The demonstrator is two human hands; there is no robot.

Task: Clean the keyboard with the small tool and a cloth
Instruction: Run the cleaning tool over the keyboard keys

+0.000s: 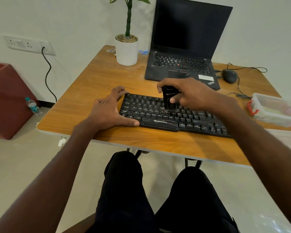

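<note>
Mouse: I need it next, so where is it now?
In the head view, the mouse sits on the table's far right, just right of the laptop, beyond the plastic container.

1. Bare worktop (91, 78) stretches wide on the left, from the keyboard (175, 115) up to the plant pot (126, 51).
2. Front strip of worktop below the keyboard lies free across its whole length.
3. Behind the keyboard, the open laptop (183, 64) blocks the way; only a narrow gap runs between them.
4. On the right it's crowded: mouse (229, 76), trailing cable (238, 91) and plastic box (274, 110) close off that side.
5. Both hands, the left (107, 111) at the keyboard's left end and the right (190, 93) above the middle keys, leave its right end uncovered.
</note>
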